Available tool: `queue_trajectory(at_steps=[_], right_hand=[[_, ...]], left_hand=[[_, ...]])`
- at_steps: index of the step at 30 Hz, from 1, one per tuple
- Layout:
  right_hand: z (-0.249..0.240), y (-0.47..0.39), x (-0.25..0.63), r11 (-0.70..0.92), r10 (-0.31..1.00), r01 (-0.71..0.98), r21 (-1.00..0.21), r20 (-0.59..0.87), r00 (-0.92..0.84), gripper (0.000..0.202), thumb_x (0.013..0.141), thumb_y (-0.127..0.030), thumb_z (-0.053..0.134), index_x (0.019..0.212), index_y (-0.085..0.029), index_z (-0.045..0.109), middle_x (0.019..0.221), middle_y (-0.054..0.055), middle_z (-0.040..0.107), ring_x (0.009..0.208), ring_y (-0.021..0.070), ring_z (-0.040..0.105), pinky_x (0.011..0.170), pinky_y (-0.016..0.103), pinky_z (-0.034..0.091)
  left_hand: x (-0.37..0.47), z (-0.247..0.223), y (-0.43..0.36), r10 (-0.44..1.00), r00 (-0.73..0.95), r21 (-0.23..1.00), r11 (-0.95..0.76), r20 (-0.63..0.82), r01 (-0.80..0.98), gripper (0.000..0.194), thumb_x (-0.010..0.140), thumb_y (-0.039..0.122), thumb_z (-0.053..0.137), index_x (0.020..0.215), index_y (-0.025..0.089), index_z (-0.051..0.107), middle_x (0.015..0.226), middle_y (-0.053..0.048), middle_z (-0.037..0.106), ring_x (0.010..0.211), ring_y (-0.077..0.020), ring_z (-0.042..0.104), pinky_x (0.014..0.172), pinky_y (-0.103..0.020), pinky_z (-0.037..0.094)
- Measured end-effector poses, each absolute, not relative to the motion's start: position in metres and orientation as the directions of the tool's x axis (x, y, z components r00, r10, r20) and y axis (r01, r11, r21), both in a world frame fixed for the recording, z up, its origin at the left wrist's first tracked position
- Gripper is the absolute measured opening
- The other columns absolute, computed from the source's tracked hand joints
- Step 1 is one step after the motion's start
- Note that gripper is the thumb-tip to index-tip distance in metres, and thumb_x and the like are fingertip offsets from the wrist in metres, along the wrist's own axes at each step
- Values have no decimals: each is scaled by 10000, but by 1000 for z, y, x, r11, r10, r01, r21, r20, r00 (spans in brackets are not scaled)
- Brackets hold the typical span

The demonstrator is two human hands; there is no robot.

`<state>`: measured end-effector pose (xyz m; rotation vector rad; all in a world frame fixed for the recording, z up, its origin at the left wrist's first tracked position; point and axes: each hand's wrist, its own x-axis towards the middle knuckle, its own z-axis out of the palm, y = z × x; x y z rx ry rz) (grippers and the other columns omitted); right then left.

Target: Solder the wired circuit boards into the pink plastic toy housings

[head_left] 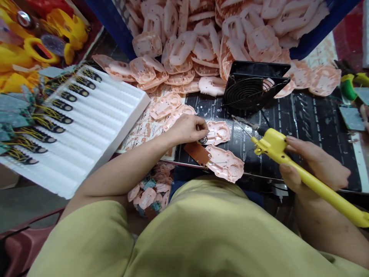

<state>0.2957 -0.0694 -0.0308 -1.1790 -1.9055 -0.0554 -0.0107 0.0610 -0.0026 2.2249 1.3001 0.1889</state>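
My left hand (188,130) is closed in a pinch over a pale pink plastic shell half (220,132). At its fingertips is a small round dark-rimmed part (203,140), partly covered by the fingers. Just below lies a brown circuit board (198,154), with a thin yellow wire near it. A second pink shell half (226,163) sits at the table's front edge, touching the board. In my right hand (314,161) is a yellow soldering gun (305,181), its thin metal tip pointing left above the black mat, apart from the shells.
A black fan (248,90) stands behind the mat (300,127). Beyond it, a blue crate (115,30) overflows with pink shells. At left, a white foam tray (100,127) bears several wired black parts. Yellow plastic pieces (66,30) lie further left; a circuit board (351,117) is at right.
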Motion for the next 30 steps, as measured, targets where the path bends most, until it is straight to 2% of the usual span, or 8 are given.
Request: queue_trajectory(at_steps=[4,8,11,16,22,27,30], right_hand=[[-42,-63,294,631,594,685,-364,795,-126,537,880,-254,723,1403,-274,601,1053,32,769,756,201,742,575,298,597],[-45,-59,295,675,609,625,-393,774,-172,595,822,-201,776,1390,-271,612,992,34,775,729,202,742,585,288,614],[-44,-59,296,682,624,615,-396,753,-207,570,823,-208,775,1368,-279,623,942,23,776,727,210,746,602,295,629],[-42,-57,294,700,619,601,-387,748,-240,535,828,-170,758,1342,-258,641,995,42,776,760,207,750,631,290,634],[-42,-55,291,712,623,574,-404,742,-250,567,821,-168,764,1360,-277,625,976,29,781,738,205,749,615,284,638],[-45,-55,293,724,613,557,-407,749,-250,584,805,-146,772,1361,-254,629,981,47,779,746,206,747,631,288,641],[-45,-55,293,721,620,557,-412,742,-255,578,811,-140,763,1360,-257,627,974,44,778,740,203,745,630,286,640]], left_hand=[[-10,-7,60,854,498,542,-349,-152,764,146,800,189,647,795,149,788,701,-15,734,644,-132,635,622,-220,422],[-8,-10,59,866,474,489,-347,-161,800,139,778,184,653,776,141,785,690,-21,725,621,-134,609,635,-235,420],[-8,-10,59,867,475,488,-352,-152,799,148,779,190,642,770,145,783,683,-18,720,616,-134,603,659,-240,434],[-9,-6,58,854,504,466,-397,-127,790,176,811,222,622,816,155,784,674,-15,717,620,-143,617,735,-265,471],[-6,2,44,821,566,303,-522,-72,797,199,903,240,576,933,176,761,827,-44,767,806,-222,701,931,-396,470],[-8,-10,39,832,554,242,-533,-24,811,199,943,241,581,997,176,761,977,-92,780,946,-274,718,938,-426,479],[-11,-16,40,844,537,262,-518,1,814,199,936,260,597,996,187,772,962,-82,784,919,-256,723,914,-401,502]])
